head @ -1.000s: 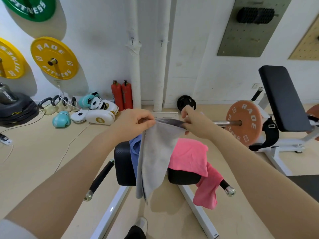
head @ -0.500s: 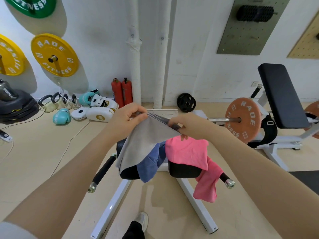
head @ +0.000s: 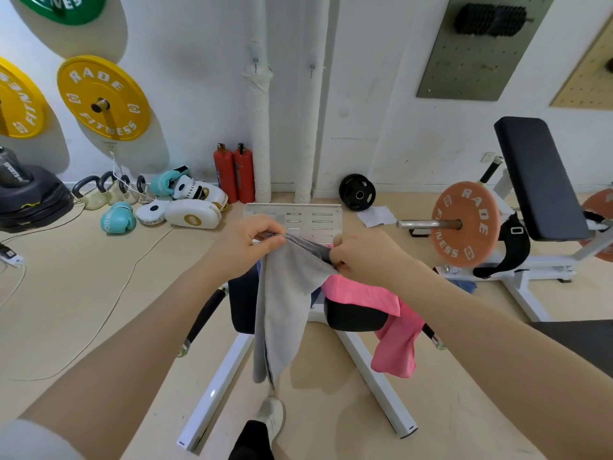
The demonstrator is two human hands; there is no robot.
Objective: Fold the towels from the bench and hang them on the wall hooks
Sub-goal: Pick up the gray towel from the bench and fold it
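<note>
A grey towel (head: 285, 310) hangs folded lengthwise in front of me. My left hand (head: 245, 247) pinches its top edge at the left, and my right hand (head: 365, 257) pinches the same edge at the right. Below, on the black padded bench (head: 355, 318), a pink towel (head: 381, 313) drapes over the right side. A sliver of a blue towel (head: 258, 265) shows behind the grey one. Two small hooks (head: 255, 63) sit on the white wall pipes straight ahead.
The bench's white frame (head: 215, 393) spreads over the floor beside my shoe (head: 272, 416). Boxing gloves and pads (head: 185, 207), kettlebells and red extinguishers (head: 235, 174) line the wall at left. A weight machine with an orange plate (head: 464, 224) stands at right.
The grey towel, spread wide and lifted half a second ago, now hangs down long and narrow again. My hands have stayed close together on its top edge.
</note>
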